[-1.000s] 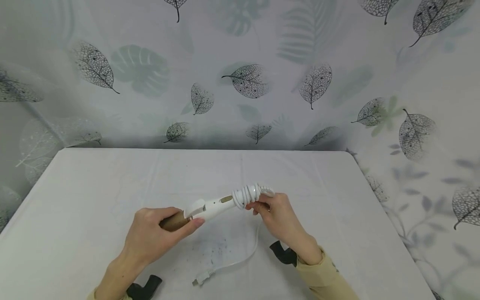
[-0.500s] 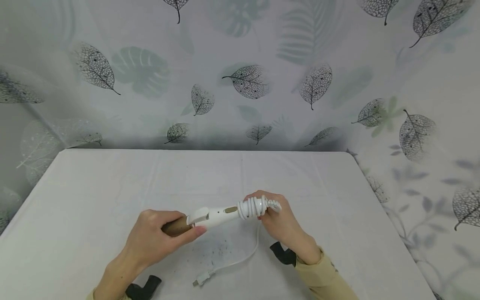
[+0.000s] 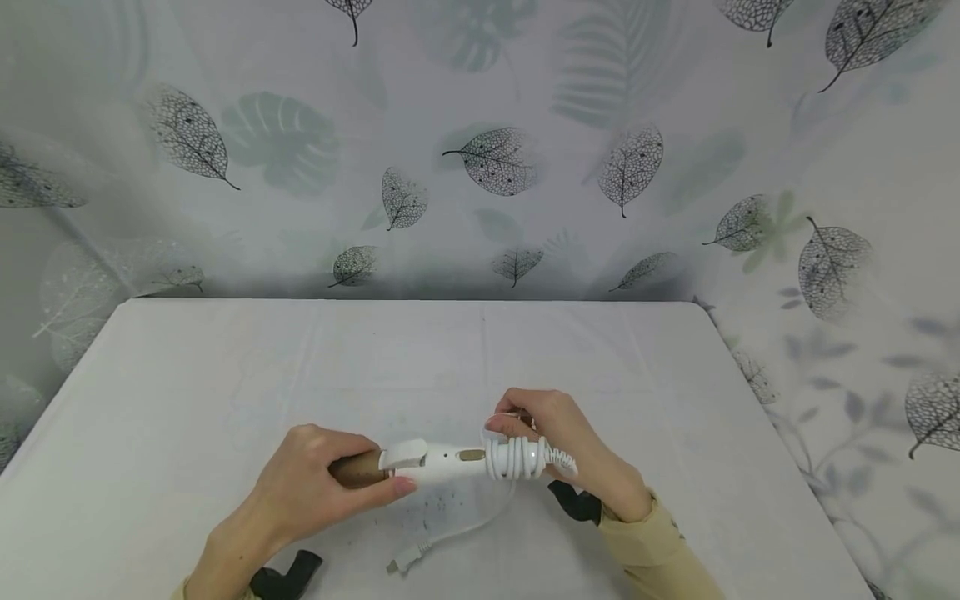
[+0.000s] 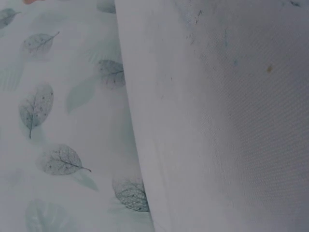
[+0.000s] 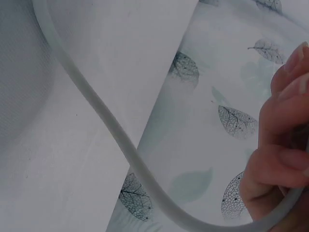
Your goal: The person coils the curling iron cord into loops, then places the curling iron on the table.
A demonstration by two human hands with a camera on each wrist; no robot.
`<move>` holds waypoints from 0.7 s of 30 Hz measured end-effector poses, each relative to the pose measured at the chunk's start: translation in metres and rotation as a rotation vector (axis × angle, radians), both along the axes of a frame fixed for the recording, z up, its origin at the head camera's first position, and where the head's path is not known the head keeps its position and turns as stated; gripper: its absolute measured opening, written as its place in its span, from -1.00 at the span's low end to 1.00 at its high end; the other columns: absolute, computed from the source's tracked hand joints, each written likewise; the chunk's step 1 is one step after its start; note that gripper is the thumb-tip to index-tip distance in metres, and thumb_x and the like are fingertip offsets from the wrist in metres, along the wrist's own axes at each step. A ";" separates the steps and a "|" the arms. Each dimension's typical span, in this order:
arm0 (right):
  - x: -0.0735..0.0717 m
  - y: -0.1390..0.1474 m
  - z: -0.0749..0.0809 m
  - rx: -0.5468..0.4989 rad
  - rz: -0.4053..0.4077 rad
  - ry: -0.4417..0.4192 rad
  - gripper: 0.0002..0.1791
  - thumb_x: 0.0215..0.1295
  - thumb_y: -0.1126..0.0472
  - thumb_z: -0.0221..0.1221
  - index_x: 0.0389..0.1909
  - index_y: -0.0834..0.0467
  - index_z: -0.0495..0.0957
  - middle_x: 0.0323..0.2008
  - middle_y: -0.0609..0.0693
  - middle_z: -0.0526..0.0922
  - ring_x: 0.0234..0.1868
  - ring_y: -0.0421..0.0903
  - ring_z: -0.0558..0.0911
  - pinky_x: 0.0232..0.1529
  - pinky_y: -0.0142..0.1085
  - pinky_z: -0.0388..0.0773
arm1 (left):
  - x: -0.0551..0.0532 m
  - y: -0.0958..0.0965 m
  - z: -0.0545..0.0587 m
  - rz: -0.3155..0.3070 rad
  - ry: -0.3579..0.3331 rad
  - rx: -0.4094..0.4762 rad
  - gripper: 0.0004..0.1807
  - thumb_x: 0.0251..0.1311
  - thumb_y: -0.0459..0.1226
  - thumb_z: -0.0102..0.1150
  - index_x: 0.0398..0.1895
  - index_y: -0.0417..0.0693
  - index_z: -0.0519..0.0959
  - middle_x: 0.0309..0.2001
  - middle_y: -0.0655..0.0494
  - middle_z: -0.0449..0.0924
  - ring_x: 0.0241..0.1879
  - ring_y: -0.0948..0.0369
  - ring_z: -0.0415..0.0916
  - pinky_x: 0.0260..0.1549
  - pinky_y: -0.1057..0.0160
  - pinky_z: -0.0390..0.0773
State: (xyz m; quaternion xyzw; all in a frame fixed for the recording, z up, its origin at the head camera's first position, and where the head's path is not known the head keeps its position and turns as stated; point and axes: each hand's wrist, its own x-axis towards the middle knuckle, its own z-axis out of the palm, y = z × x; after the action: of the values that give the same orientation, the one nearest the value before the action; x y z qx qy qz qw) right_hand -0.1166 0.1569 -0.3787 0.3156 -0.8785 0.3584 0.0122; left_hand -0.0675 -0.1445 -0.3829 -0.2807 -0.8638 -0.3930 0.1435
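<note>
My left hand (image 3: 311,477) grips the curling iron (image 3: 441,472) by one end, my right hand (image 3: 558,433) pinches its cord (image 3: 516,458) (coiled round the other).

Right hand (image 5: 279,121) at 3 o'clock is gripping white cord (image 5: 113,127), fingers curled. Cord is running from near 11 o'clock to 5, then curving handward. White tabletop (image 5: 58,164) is lying at 9; leaf-printed wall (image 5: 188,130) is showing at 1.

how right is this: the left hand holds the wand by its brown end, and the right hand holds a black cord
The cord is white, not black, as the head view shows. The left hand does hold the wand by its brown end, the right hand the cord.
</note>
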 end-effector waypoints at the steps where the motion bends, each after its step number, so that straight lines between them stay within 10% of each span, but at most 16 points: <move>1: 0.000 0.001 0.001 0.013 -0.001 -0.020 -0.84 0.32 0.19 0.30 -0.44 0.11 0.57 -0.55 -0.13 0.61 -0.55 -0.39 0.43 -0.50 -0.46 0.44 | 0.000 0.000 0.000 -0.005 -0.005 -0.006 -0.68 -0.07 0.07 0.56 -0.66 0.33 0.54 -0.73 0.61 0.15 -0.65 0.68 -0.09 -0.72 0.58 -0.03; 15: 0.003 0.011 0.008 -0.063 0.030 -0.216 -0.87 0.32 0.06 0.29 -0.35 0.02 0.62 -0.36 -0.14 0.72 -0.40 -0.29 0.62 -0.28 -0.38 0.61 | 0.005 0.001 0.000 -0.014 -0.170 -0.173 -0.60 -0.10 0.27 0.45 -0.72 0.42 0.46 -0.73 0.68 0.04 -0.72 0.62 0.03 -0.73 0.56 0.11; 21: 0.006 0.010 0.010 -0.044 -0.002 -0.127 -0.87 0.26 0.07 0.35 -0.43 -0.02 0.62 -0.64 -0.30 0.49 -0.65 -0.41 0.22 -0.57 -0.47 0.24 | 0.004 0.001 0.002 0.010 -0.260 -0.223 -0.51 -0.08 0.36 0.36 -0.79 0.40 0.40 -0.75 0.62 0.00 -0.73 0.57 0.04 -0.73 0.48 0.16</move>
State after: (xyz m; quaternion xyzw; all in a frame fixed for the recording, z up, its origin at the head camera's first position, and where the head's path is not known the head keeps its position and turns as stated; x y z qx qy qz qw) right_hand -0.1107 0.1665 -0.3687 0.2912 -0.8697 0.3969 -0.0362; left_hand -0.0632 -0.1437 -0.3810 -0.2374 -0.9148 -0.3269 0.0003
